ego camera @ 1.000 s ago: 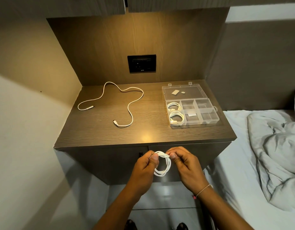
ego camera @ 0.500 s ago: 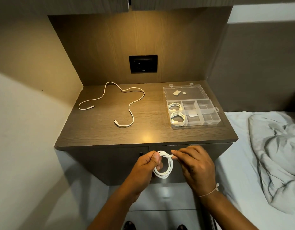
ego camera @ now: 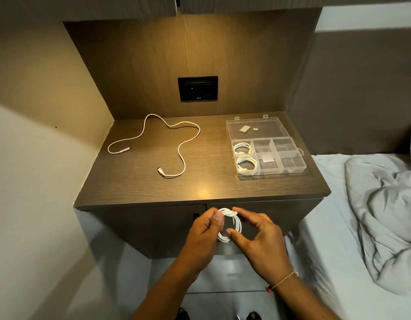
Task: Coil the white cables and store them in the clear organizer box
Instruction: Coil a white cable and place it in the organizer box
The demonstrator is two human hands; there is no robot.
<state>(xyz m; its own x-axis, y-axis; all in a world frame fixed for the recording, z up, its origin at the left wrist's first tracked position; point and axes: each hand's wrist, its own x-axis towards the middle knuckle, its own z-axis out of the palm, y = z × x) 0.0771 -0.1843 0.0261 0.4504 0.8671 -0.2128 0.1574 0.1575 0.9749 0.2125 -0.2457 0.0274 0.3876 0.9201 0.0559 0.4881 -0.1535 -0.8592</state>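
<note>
A coiled white cable (ego camera: 235, 221) hangs in front of the nightstand's front edge, pinched at its top by my left hand (ego camera: 205, 229). My right hand (ego camera: 260, 239) is beside the coil with fingers spread, thumb and forefinger touching its rim. The clear organizer box (ego camera: 292, 163) lies open on the right of the nightstand top, lid folded back. Its two left compartments each hold a coiled white cable (ego camera: 242, 147) (ego camera: 246, 163). A loose white cable (ego camera: 183, 137) sprawls uncoiled on the left of the top.
The wooden nightstand (ego camera: 142, 188) sits in a niche, with a wall on the left and a black socket panel (ego camera: 197, 88) on the back wall. A bed with a rumpled grey blanket (ego camera: 382, 215) adjoins on the right. Small flat pieces lie on the box lid.
My right hand let go of the coil's top and spread its fingers around the coil's right side. My left hand kept its pinch on the coil.
</note>
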